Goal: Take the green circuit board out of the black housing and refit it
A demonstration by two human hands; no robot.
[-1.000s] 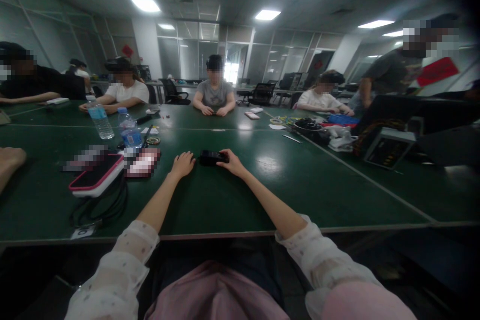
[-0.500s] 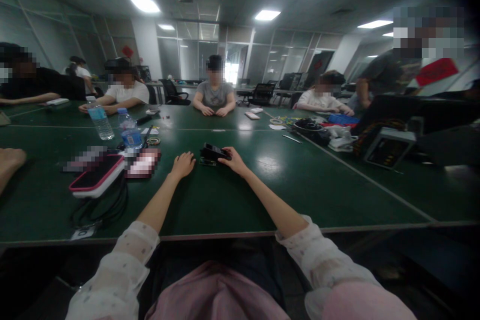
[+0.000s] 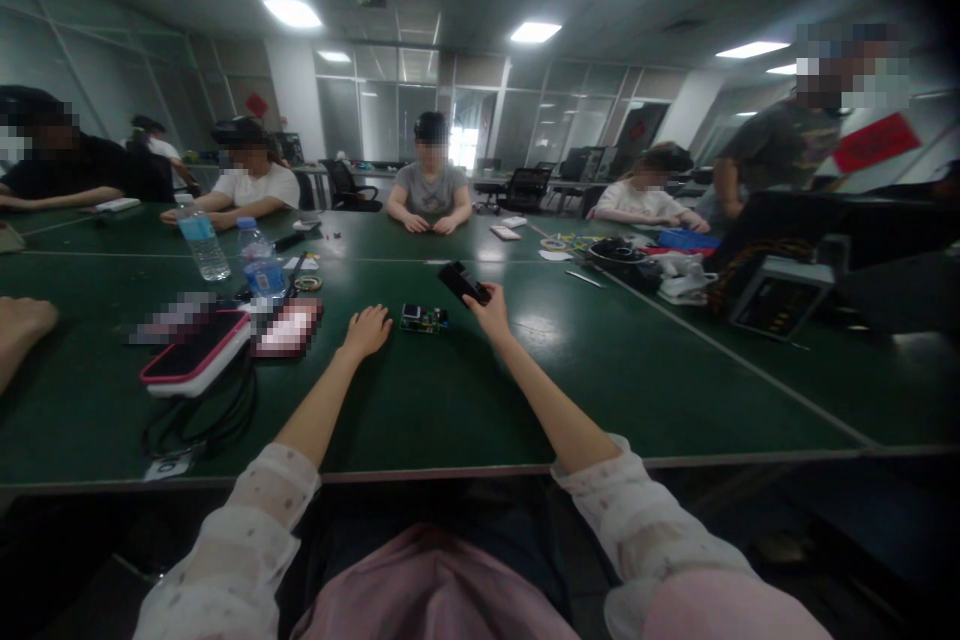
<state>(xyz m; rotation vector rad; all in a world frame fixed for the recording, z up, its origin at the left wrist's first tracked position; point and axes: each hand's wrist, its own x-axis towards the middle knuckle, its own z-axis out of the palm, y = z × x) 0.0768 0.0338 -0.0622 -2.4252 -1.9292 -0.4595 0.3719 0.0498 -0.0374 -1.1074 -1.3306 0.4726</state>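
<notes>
Head view: looking forward and down over a green table, with both forearms reaching in from the near edge
Right hand: clamped on the near right end of a black case, thumb and fingers closed around the end
Black case: beyond and to the right of the board, slanting from upper left to lower right; perhaps clear of the tabletop, though too dim and small at this range to be sure
Handling of the case: likely light and stiff, probably smooth plastic and a little slippery; best gripped across the narrow sides, near an end or the middle
Circuit board: lying on the table between the two hands, parts facing up, touched by neither
Handling of the board: likely light, rigid and fragile on top; best taken by opposite edges, without pressing on the raised parts
Left hand: resting palm down just beside the left end of the board, fingers slightly apart, holding nothing
Left side of the table: pink-rimmed phone, black cables and two water bottles, all away from the board
</notes>
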